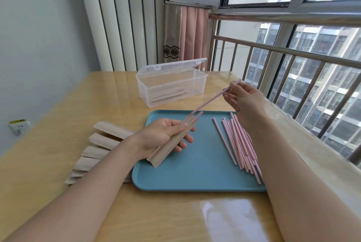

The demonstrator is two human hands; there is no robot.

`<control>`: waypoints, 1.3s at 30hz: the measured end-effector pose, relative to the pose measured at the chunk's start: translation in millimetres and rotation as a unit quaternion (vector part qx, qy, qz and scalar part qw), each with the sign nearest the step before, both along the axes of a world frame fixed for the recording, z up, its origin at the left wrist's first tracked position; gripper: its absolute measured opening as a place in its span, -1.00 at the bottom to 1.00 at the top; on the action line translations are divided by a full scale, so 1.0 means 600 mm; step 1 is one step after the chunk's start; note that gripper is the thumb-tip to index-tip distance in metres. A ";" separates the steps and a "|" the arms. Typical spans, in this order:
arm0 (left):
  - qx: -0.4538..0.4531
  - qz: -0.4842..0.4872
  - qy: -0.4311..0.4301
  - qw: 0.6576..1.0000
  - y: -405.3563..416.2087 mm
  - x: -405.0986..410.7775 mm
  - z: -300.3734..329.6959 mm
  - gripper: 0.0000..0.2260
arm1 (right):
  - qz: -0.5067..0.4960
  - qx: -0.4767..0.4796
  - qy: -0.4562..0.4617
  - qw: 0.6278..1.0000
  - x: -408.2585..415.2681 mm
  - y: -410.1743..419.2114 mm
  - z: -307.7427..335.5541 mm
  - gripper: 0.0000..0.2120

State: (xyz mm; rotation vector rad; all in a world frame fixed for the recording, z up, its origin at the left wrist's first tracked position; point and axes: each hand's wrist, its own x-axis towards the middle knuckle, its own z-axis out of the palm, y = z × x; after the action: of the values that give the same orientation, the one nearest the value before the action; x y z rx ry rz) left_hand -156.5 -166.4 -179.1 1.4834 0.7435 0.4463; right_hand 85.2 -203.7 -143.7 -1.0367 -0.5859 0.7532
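Left hand (160, 136) curls round paper sleeve (160, 156) above blue tray (195, 173); right hand (244, 101), at 2 o'clock from it, pinches pink stick (207, 103), lower tip at sleeve mouth.

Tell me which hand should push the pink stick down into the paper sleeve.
Right. The right hand pinches the pink stick, whose lower end is at the mouth of the paper sleeve; the left hand is holding that sleeve.

We see bright daylight from the window (293, 46) at the right; glare pools on the counter (230, 216) near its front edge (wide-angle bending at the edges), shadows soft.
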 end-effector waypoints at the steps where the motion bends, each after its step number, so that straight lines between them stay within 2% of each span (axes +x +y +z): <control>1: 0.002 -0.003 0.000 1.000 0.000 0.000 0.000 -0.71 | -0.003 -0.003 -0.003 1.000 0.000 0.001 -0.001 -0.88; 9: -0.003 -0.006 -0.009 1.000 -0.002 0.000 0.001 -0.67 | -0.003 -0.029 -0.048 0.998 -0.008 0.004 -0.001 -0.83; 12: 0.003 -0.002 -0.009 1.000 -0.001 0.000 0.001 -0.67 | -0.009 -0.032 -0.086 0.996 -0.014 0.002 -0.002 -0.73; 15: 0.003 0.007 -0.014 1.000 0.000 0.002 0.000 -0.68 | 0.026 -0.032 -0.131 0.991 -0.023 0.005 -0.006 -0.74; 23: -0.018 0.055 -0.036 0.998 0.014 -0.001 -0.003 -0.69 | 0.117 -0.087 -0.284 0.948 -0.056 0.014 -0.026 -0.80; 28: -0.021 0.060 -0.042 0.997 0.017 -0.004 0.000 -0.69 | 0.153 -0.088 -0.340 0.924 -0.081 0.016 -0.033 -0.86; 32: -0.023 0.064 -0.039 0.997 0.017 -0.006 0.002 -0.70 | 0.161 -0.088 -0.334 0.925 -0.093 0.013 -0.034 -0.87; 35: -0.024 0.060 -0.051 0.997 0.019 -0.013 0.011 -0.66 | 0.162 -0.080 -0.265 0.947 -0.103 0.014 -0.033 -0.92; 37: 0.029 0.131 -0.057 0.989 0.029 -0.022 0.024 -0.60 | 0.148 -0.075 -0.173 0.971 -0.101 0.019 -0.027 -0.92; 39: 0.109 0.271 -0.062 0.955 0.053 -0.038 0.033 -0.63 | 0.100 -0.071 -0.073 0.990 -0.086 0.031 -0.018 -0.91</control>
State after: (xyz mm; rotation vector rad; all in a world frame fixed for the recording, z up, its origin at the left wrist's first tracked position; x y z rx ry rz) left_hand -179.4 -134.4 -159.5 1.4256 1.0263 1.0566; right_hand 33.6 -185.1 -154.6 -1.1826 -0.7797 0.9101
